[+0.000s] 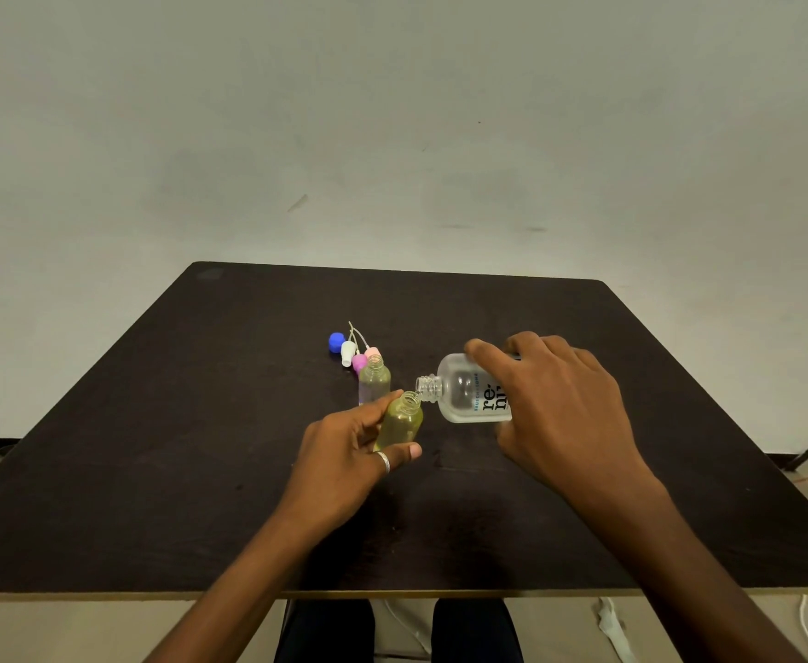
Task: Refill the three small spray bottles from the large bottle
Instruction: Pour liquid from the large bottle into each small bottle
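The left hand (349, 447) grips a small spray bottle (399, 423), with fingers and thumb curled round its body. The bottle is uncapped, holds yellowish liquid, and is tilted so that its open mouth points up and to the right. A ring (383, 461) sits on one finger of this hand.

The right hand (560, 404) grips the large bottle (464, 394) from above, its fingers wrapped over the base end. The large bottle is clear, uncapped and tipped nearly horizontal, neck pointing left. Its threaded mouth lies just beside the mouth of the small spray bottle, slightly above it. Whether the two mouths touch cannot be told.

A second small bottle (374, 380) stands upright and uncapped on the dark table (153, 423), just behind the left fingertips. Just behind it lie a white spray head (347, 352), a magenta spray head (359, 362) and a pink spray head (372, 351), close together, with thin dip tubes. A blue cap (336, 342) lies just left of the white spray head.
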The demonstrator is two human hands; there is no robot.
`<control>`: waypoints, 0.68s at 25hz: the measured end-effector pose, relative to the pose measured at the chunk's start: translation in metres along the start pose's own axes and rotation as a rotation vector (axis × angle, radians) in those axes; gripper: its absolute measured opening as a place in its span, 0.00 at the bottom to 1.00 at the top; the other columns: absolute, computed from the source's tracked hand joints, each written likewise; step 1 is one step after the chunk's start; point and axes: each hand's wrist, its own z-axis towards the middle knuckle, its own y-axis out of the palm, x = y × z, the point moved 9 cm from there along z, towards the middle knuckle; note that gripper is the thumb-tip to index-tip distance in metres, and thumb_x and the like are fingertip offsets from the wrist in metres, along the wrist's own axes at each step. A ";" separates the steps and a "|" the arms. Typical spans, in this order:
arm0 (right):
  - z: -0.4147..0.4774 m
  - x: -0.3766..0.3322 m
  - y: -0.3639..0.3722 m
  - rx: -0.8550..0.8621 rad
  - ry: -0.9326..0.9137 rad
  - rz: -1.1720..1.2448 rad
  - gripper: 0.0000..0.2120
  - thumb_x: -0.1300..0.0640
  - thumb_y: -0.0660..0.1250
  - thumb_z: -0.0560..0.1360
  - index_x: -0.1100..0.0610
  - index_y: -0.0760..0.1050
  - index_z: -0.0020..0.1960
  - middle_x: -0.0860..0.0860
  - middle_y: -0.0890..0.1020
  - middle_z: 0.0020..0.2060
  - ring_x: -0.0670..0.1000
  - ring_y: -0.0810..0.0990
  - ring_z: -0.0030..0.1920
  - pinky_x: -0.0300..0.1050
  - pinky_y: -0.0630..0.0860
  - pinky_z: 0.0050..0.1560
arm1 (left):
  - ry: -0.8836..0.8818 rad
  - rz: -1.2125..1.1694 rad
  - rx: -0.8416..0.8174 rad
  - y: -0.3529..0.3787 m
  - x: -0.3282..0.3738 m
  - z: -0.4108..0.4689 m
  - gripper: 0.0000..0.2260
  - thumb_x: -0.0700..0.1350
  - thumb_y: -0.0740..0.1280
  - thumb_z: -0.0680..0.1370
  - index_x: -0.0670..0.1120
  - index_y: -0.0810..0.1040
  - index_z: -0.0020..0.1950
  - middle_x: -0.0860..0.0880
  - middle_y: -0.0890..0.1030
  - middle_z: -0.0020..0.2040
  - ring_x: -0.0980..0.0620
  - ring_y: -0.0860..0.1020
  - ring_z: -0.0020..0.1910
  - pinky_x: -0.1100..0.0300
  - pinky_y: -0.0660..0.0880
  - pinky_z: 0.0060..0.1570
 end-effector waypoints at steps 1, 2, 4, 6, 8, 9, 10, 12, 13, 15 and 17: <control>0.000 0.000 0.000 0.002 0.000 -0.002 0.37 0.50 0.74 0.69 0.41 0.59 0.72 0.50 0.75 0.61 0.53 0.74 0.61 0.48 0.72 0.58 | 0.002 0.003 0.000 0.000 0.000 0.000 0.28 0.45 0.77 0.71 0.53 0.75 0.70 0.66 0.80 0.54 0.75 0.77 0.52 0.80 0.69 0.50; 0.000 0.000 0.000 0.003 0.000 -0.002 0.37 0.51 0.74 0.68 0.41 0.60 0.72 0.50 0.75 0.61 0.53 0.75 0.61 0.48 0.72 0.58 | 0.001 0.003 0.000 0.000 0.001 -0.001 0.28 0.45 0.77 0.71 0.53 0.75 0.70 0.66 0.80 0.53 0.76 0.77 0.52 0.81 0.69 0.50; -0.001 0.000 -0.001 -0.001 0.000 0.008 0.37 0.51 0.74 0.68 0.41 0.60 0.71 0.49 0.75 0.60 0.53 0.75 0.60 0.48 0.73 0.57 | -0.005 -0.007 0.001 0.000 0.001 0.000 0.28 0.45 0.77 0.71 0.54 0.75 0.69 0.67 0.80 0.53 0.75 0.77 0.52 0.80 0.69 0.50; -0.001 0.001 -0.001 -0.009 0.000 0.030 0.37 0.49 0.74 0.68 0.40 0.59 0.71 0.48 0.76 0.58 0.52 0.75 0.57 0.46 0.73 0.54 | -0.008 -0.011 0.004 0.000 0.002 0.000 0.27 0.46 0.77 0.71 0.55 0.75 0.69 0.66 0.81 0.52 0.74 0.78 0.52 0.78 0.71 0.52; -0.001 0.004 -0.001 -0.021 0.013 0.058 0.36 0.47 0.73 0.69 0.39 0.59 0.71 0.47 0.76 0.56 0.50 0.76 0.55 0.43 0.72 0.48 | -0.007 -0.010 0.006 0.000 0.005 -0.001 0.26 0.47 0.77 0.71 0.58 0.76 0.68 0.66 0.83 0.51 0.72 0.79 0.52 0.77 0.72 0.52; 0.000 0.006 0.001 -0.037 0.025 0.075 0.36 0.46 0.72 0.69 0.38 0.59 0.71 0.46 0.76 0.56 0.50 0.76 0.53 0.42 0.70 0.45 | -0.002 -0.014 0.011 -0.001 0.007 0.000 0.25 0.47 0.77 0.71 0.59 0.77 0.67 0.67 0.83 0.49 0.71 0.79 0.51 0.77 0.72 0.50; 0.001 0.008 0.003 -0.058 0.039 0.097 0.36 0.45 0.72 0.68 0.37 0.58 0.71 0.45 0.76 0.55 0.49 0.76 0.52 0.41 0.71 0.42 | 0.006 -0.019 0.020 -0.001 0.010 0.000 0.25 0.47 0.77 0.71 0.60 0.77 0.66 0.67 0.83 0.48 0.69 0.80 0.50 0.77 0.72 0.49; 0.002 0.013 0.009 -0.110 0.076 0.173 0.35 0.43 0.72 0.67 0.37 0.60 0.69 0.44 0.76 0.53 0.49 0.77 0.50 0.44 0.75 0.41 | 0.012 -0.037 0.037 -0.002 0.015 0.002 0.23 0.47 0.78 0.71 0.61 0.78 0.64 0.66 0.84 0.48 0.68 0.81 0.51 0.75 0.74 0.50; 0.002 0.017 0.013 -0.133 0.101 0.228 0.35 0.41 0.72 0.65 0.36 0.61 0.68 0.43 0.77 0.52 0.49 0.78 0.49 0.46 0.77 0.42 | 0.010 -0.054 0.043 -0.001 0.016 0.003 0.22 0.47 0.78 0.71 0.60 0.79 0.63 0.65 0.84 0.48 0.67 0.81 0.51 0.72 0.75 0.51; 0.003 0.029 0.018 -0.156 0.157 0.354 0.35 0.38 0.73 0.62 0.37 0.64 0.65 0.43 0.79 0.50 0.50 0.79 0.48 0.51 0.79 0.45 | -0.006 -0.080 0.049 0.005 0.014 0.008 0.21 0.46 0.78 0.71 0.56 0.81 0.63 0.61 0.85 0.48 0.64 0.82 0.50 0.64 0.78 0.54; 0.003 0.045 0.019 -0.159 0.210 0.484 0.34 0.35 0.74 0.58 0.38 0.67 0.62 0.42 0.80 0.48 0.48 0.80 0.46 0.51 0.79 0.46 | -0.041 -0.112 0.063 0.017 0.007 0.017 0.19 0.45 0.79 0.70 0.55 0.82 0.60 0.58 0.86 0.47 0.61 0.83 0.49 0.59 0.80 0.54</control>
